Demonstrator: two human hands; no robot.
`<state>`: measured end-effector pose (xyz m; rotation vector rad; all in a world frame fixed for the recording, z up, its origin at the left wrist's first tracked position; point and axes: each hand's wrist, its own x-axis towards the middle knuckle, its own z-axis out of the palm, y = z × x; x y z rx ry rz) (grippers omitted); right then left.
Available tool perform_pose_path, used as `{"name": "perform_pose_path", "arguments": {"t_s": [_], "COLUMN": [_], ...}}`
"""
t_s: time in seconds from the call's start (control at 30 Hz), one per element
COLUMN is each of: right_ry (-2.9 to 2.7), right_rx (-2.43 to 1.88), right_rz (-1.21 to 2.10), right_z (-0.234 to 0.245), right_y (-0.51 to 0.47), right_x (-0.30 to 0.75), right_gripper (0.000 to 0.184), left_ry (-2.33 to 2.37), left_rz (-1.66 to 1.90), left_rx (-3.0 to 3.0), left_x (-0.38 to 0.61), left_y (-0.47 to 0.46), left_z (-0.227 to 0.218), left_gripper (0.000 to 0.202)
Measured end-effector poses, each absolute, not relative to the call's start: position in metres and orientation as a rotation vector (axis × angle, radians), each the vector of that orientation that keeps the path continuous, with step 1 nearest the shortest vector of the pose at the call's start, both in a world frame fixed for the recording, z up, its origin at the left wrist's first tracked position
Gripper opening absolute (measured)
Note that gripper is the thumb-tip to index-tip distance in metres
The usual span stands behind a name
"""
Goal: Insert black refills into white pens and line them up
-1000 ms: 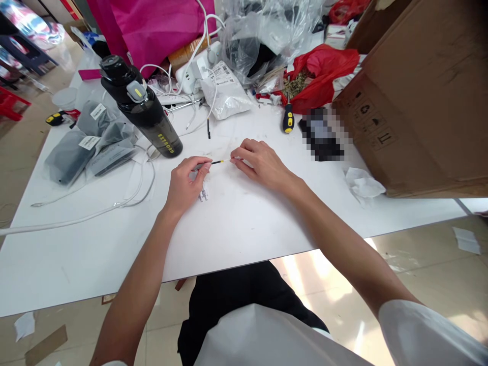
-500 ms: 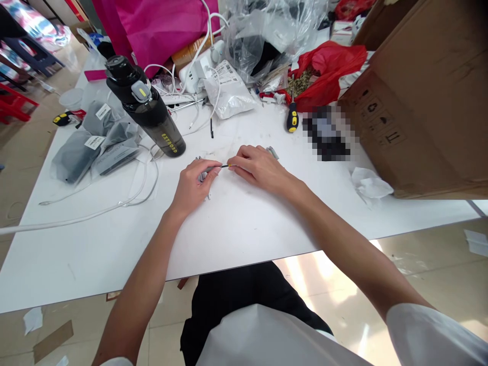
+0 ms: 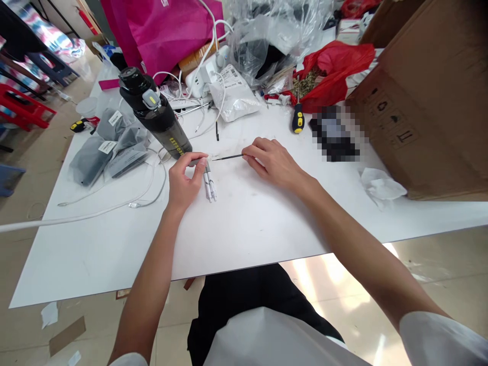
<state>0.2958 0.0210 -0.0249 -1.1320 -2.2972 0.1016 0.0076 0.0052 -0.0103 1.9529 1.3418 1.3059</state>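
Note:
My left hand (image 3: 185,178) pinches the left end of a thin black rod (image 3: 227,157) just above the white table (image 3: 247,223). My right hand (image 3: 272,163) grips the rod's right end, fingers curled over it. Between the two hands the rod shows bare and dark. Two small white pen-like parts (image 3: 210,185) lie on the table right beside my left hand's fingers.
A dark water bottle (image 3: 158,117) lies tilted just left of my hands. Grey packets (image 3: 102,150) and white cables (image 3: 114,203) lie further left. A yellow-black screwdriver (image 3: 297,119), red bag (image 3: 331,68) and large cardboard box (image 3: 427,96) stand to the right; crumpled paper (image 3: 381,185) lies beside the box.
My hands have drawn apart along the rod, so more of its dark length shows. The yellow section seen earlier is out of sight. The white parts now lie uncovered by my left hand.

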Motion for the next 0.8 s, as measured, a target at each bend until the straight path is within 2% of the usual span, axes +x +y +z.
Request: {"name": "perform_pose_path", "arguments": {"t_s": [0.6, 0.8], "right_ry": [-2.356, -2.376], "right_rx": [-1.110, -1.090], "right_rz": [0.117, 0.106], "right_z": [-0.024, -0.027], "right_y": [0.016, 0.015], "right_x": [0.287, 0.285], "right_gripper": [0.035, 0.035], "left_ry": [1.190, 1.171], "left_rz": [1.157, 1.162], "left_rx": [2.065, 2.056], "left_x": [0.016, 0.019], "left_y": [-0.001, -0.002], "left_z": [-0.010, -0.011], "left_gripper": [0.025, 0.012]}}
